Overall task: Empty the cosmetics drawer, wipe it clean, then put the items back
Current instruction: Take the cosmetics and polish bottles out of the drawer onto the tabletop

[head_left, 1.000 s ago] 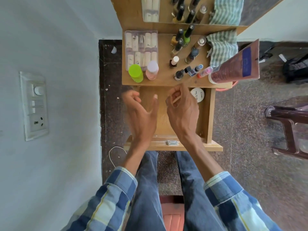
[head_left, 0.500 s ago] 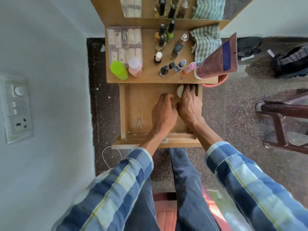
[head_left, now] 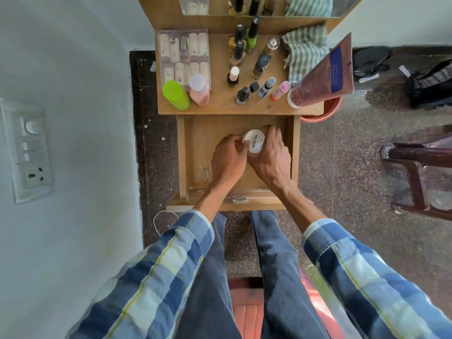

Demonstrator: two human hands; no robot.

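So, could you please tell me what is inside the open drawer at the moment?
A round white jar, held by the left hand and right hand, over the drawer floor. Whatever lies beneath the hands is hidden.

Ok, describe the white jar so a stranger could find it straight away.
Look into the open drawer below the wooden shelf. Both hands hold a round white jar there. Unlike the bottles above, it is squat, with black "NAIL POLISH" lettering.

pale wall (head_left: 73, 57) with switchboard (head_left: 27, 150), speckled floor (head_left: 342, 167), dark chair (head_left: 415, 179)
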